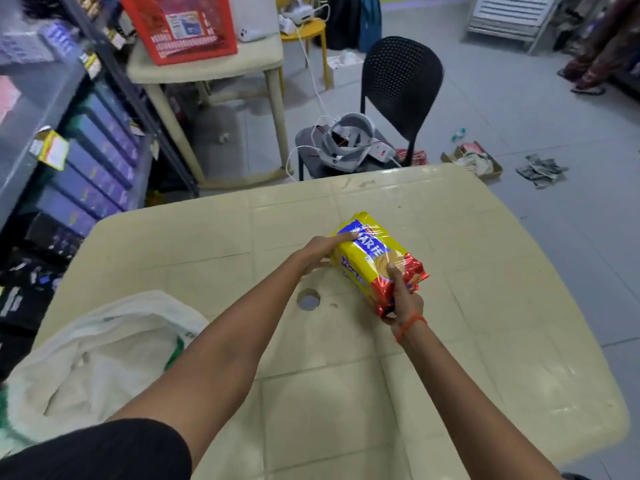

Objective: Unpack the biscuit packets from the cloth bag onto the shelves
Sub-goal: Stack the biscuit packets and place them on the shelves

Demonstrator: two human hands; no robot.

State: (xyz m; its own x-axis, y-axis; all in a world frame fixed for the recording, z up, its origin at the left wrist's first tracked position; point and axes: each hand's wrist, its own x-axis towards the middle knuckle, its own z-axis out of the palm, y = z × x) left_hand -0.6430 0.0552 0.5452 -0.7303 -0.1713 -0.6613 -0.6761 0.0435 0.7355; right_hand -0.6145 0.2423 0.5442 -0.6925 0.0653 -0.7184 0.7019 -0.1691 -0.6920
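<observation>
A yellow, blue and red biscuit packet (375, 258) is held just above the cream plastic table (485, 306). My left hand (317, 252) grips its far left side, with a finger stretched along the top edge. My right hand (403, 297) grips its near red end, thumb on top. The white cloth bag (100, 355) lies slumped and open at the table's near left corner. The shelves (52, 109) stand to the left, stocked with purple boxes.
A black chair (398, 95) carrying a grey headset and cables stands beyond the table. A second cream table (207, 64) with a red basket (180, 26) is at the back left. Small boxes and scraps litter the floor on the right.
</observation>
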